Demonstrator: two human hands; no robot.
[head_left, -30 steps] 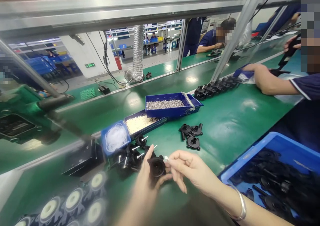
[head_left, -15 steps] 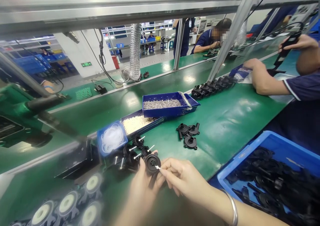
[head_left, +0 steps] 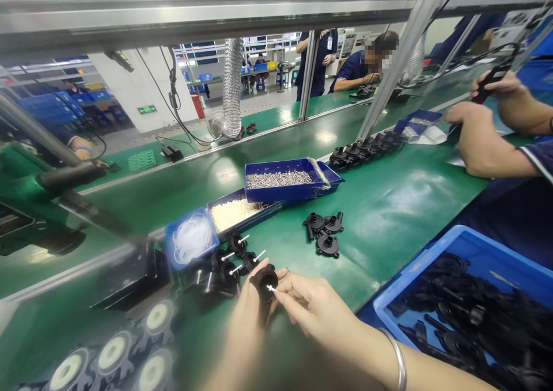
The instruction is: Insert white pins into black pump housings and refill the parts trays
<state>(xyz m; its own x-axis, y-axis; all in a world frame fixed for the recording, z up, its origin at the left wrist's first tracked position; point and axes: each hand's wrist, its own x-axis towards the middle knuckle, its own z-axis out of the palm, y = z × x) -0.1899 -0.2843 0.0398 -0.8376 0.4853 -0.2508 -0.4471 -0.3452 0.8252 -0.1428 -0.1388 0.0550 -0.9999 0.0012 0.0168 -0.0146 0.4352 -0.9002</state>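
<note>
The black, round, moulded plastic housing [head_left: 264,278] is above the near part of the counter, in the grasp of the left hand [head_left: 249,306]. Its recessed round face is turned towards the right hand [head_left: 314,306], which pinches a thin white pin [head_left: 271,288] between thumb and fingertips. The pin's white end lies at the opening; whether it touches the bore or stands just in front cannot be told. Both hands are closed around their parts, neither spread.

Judgement on the step: it appears to be a matter of setting the pin to the centre of the housing. The left hand should keep the housing steady, with its face square to the pin and its fingers clear of the opening. The right hand should hold the pin near its outer end, in line with the bore, and apply light, even pressure; a slanted push could bend the pin or mark the edge.

Beside the left hand, a group of black housings with long white pins [head_left: 225,264] provides a reference; the pins point at differing angles, so alignment merits checking.

Further out, three black spouted covers [head_left: 327,245] lie on the green, glossy-topped counter [head_left: 380,212]. A blue plastic bin [head_left: 381,306] of black parts stands near the right forearm.
</note>
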